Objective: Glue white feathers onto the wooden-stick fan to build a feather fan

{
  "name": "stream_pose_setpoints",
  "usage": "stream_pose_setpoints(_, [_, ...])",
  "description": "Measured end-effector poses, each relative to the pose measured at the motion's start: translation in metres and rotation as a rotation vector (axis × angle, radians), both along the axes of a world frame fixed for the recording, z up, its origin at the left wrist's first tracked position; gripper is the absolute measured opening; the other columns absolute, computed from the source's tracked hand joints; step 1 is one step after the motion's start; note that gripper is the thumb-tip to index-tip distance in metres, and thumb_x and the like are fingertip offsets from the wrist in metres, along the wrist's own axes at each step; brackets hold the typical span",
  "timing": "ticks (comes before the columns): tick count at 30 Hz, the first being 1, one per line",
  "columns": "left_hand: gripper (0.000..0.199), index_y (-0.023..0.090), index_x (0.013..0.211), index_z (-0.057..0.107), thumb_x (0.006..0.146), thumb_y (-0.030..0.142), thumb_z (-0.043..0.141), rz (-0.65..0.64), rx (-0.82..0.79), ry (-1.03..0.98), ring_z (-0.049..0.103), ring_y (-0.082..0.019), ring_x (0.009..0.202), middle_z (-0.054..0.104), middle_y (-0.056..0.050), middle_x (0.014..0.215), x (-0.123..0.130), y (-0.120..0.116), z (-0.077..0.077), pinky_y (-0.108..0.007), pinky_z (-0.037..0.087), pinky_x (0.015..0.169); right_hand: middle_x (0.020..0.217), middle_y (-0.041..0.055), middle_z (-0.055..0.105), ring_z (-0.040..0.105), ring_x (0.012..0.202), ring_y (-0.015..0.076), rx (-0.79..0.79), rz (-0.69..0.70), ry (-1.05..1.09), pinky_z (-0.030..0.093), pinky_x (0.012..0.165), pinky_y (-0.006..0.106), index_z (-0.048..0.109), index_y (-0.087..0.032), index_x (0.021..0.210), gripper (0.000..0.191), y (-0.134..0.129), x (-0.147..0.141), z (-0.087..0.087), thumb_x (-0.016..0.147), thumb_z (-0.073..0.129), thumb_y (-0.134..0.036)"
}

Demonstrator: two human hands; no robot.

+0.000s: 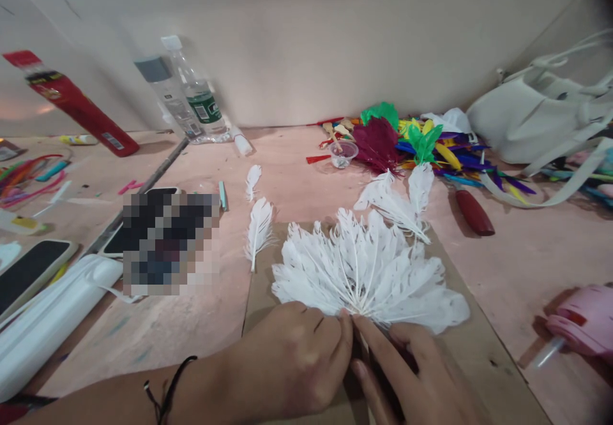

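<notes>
White feathers (383, 265) are spread as a fan on a brown cardboard sheet (479, 361), their quills meeting at the lower middle. My left hand (297, 355) is closed, its fingertips pressed at the quill ends; what it pinches there is too small to name. Close beside it, my right hand (407, 374) has its index fingertip on the same point, with the thumb and other fingers apart. Two loose white feathers (259, 227) lie to the left of the fan. More white feathers (397, 201) rest behind it on the right.
Behind lie coloured feathers (378, 144) and a small plastic cup (343, 154). A red-handled tool (474, 212), pink glue gun (584, 320) and white bag (527, 112) are at right. Bottles (204, 106), a red packet (81, 106) and phones (33, 272) stand or lie at left.
</notes>
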State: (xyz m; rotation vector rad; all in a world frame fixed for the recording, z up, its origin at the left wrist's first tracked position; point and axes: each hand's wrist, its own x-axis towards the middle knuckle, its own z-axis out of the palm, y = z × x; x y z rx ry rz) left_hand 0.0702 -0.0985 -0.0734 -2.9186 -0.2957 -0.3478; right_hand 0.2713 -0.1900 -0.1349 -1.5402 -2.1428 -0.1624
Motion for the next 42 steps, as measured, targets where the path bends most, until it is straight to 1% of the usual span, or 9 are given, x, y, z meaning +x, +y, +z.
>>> stream_pose_setpoints(7, [0.029,-0.004,0.112,0.069,0.094,0.004,0.048,-0.001,-0.013,-0.023,0.062,-0.020,0.061,0.066,-0.010,0.076,-0.001,0.001,-0.002,-0.034,0.051,0.045,0.081,0.0088,0.064,0.067,0.065,0.0202,0.045,-0.001,0.065,0.056,0.051,0.029,0.069,-0.016,0.125,0.035,0.006,-0.006,0.012,0.105,0.045,-0.031])
stream_pose_setpoints(12, [0.026,-0.004,0.108,0.069,0.094,0.005,0.049,-0.001,-0.010,-0.106,0.059,-0.020,0.057,0.065,-0.008,0.073,0.000,0.002,-0.005,-0.035,0.046,0.041,0.082,0.0078,0.066,0.066,0.067,0.0200,0.040,-0.006,0.079,0.055,0.056,0.031,0.069,-0.016,0.123,0.033,0.007,-0.009,0.016,0.106,0.044,-0.030])
stream_pose_setpoints(19, [0.021,0.001,0.107,0.067,0.095,0.005,0.051,0.004,0.015,-0.045,0.059,-0.019,0.062,0.062,-0.006,0.077,-0.002,0.000,-0.005,-0.035,0.047,0.047,0.078,0.0063,0.064,0.065,0.064,0.0211,0.025,-0.026,0.045,0.051,0.053,0.032,0.068,-0.019,0.121,0.036,0.008,-0.012,0.019,0.109,0.038,-0.034])
stream_pose_setpoints(26, [0.022,0.000,0.111,0.065,0.096,0.007,0.050,0.019,0.015,-0.077,0.060,-0.018,0.060,0.063,-0.004,0.073,-0.003,0.001,-0.010,-0.034,0.047,0.046,0.077,0.0050,0.065,0.066,0.063,0.0229,0.021,-0.060,0.001,0.048,0.051,0.034,0.067,-0.022,0.119,0.039,0.007,-0.014,0.019,0.109,0.034,-0.040])
stream_pose_setpoints(30, [0.018,0.004,0.104,0.065,0.096,0.006,0.049,-0.004,0.012,-0.093,0.061,-0.018,0.060,0.064,-0.004,0.073,-0.002,0.003,-0.011,-0.034,0.047,0.047,0.078,0.0035,0.067,0.067,0.065,0.0227,0.009,-0.087,0.002,0.046,0.050,0.033,0.067,-0.025,0.118,0.039,0.006,-0.014,0.021,0.109,0.033,-0.042])
stream_pose_setpoints(33, [0.018,0.005,0.097,0.065,0.096,0.005,0.047,-0.023,0.005,-0.104,0.060,-0.019,0.059,0.063,-0.004,0.072,-0.002,0.003,-0.013,-0.035,0.045,0.044,0.080,0.0022,0.070,0.069,0.071,0.0222,-0.006,-0.085,0.027,0.046,0.052,0.032,0.066,-0.026,0.118,0.036,0.006,-0.015,0.021,0.109,0.034,-0.041])
stream_pose_setpoints(38, [0.021,0.005,0.101,0.067,0.097,0.007,0.046,-0.010,0.016,-0.103,0.059,-0.019,0.056,0.063,-0.004,0.071,-0.003,0.004,-0.020,-0.036,0.044,0.042,0.086,0.0011,0.073,0.069,0.078,0.0234,-0.040,-0.112,0.042,0.046,0.060,0.034,0.066,-0.028,0.119,0.033,0.004,-0.015,0.017,0.109,0.036,-0.038])
stream_pose_setpoints(40, [0.020,0.007,0.097,0.068,0.097,0.007,0.047,-0.008,0.004,-0.101,0.059,-0.019,0.055,0.063,-0.003,0.070,-0.003,0.007,-0.019,-0.036,0.042,0.042,0.086,0.0008,0.073,0.069,0.078,0.0231,-0.047,-0.102,0.054,0.046,0.063,0.034,0.066,-0.028,0.118,0.031,0.004,-0.014,0.015,0.108,0.038,-0.036])
stream_pose_setpoints(42, [0.021,0.009,0.093,0.068,0.097,0.008,0.047,-0.007,-0.023,-0.117,0.057,-0.018,0.054,0.062,-0.003,0.067,-0.002,0.008,-0.010,-0.035,0.040,0.041,0.086,0.0012,0.073,0.069,0.078,0.0228,-0.041,-0.099,0.060,0.046,0.062,0.034,0.068,-0.027,0.116,0.029,0.003,-0.013,0.014,0.106,0.041,-0.031])
